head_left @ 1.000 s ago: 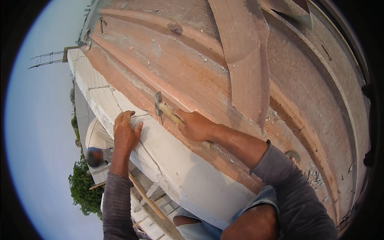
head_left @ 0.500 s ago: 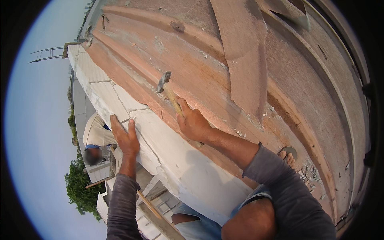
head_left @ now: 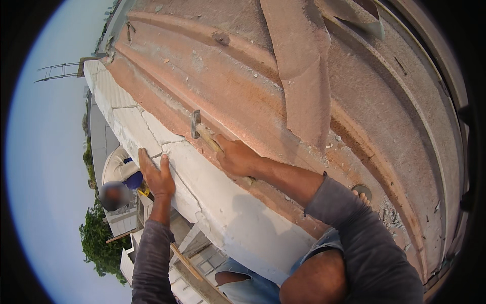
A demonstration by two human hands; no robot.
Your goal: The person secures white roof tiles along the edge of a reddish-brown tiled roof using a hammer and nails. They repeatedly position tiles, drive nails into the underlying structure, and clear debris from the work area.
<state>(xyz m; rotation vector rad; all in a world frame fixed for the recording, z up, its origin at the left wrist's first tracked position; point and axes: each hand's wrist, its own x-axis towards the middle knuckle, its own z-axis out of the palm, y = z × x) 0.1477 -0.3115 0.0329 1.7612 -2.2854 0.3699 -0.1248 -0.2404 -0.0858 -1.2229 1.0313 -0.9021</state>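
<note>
One hammer [head_left: 208, 138], diagonal, head [head_left: 196, 124] upper left

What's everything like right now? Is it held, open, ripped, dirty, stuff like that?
Hammer: held by its handle.
Right hand: closed around that handle.
White wall: crossed by dark cracks or joints.
Left hand: open, thumb apart, on the wall's edge.
Reddish sheet: ridged, dusty, scattered with crumbs.
Loose strip: lying across the ridges, ragged-edged.
Jeans: torn open at the knee.

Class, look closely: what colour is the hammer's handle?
The hammer handle is light yellowish tan; the head view shows it best.
</note>
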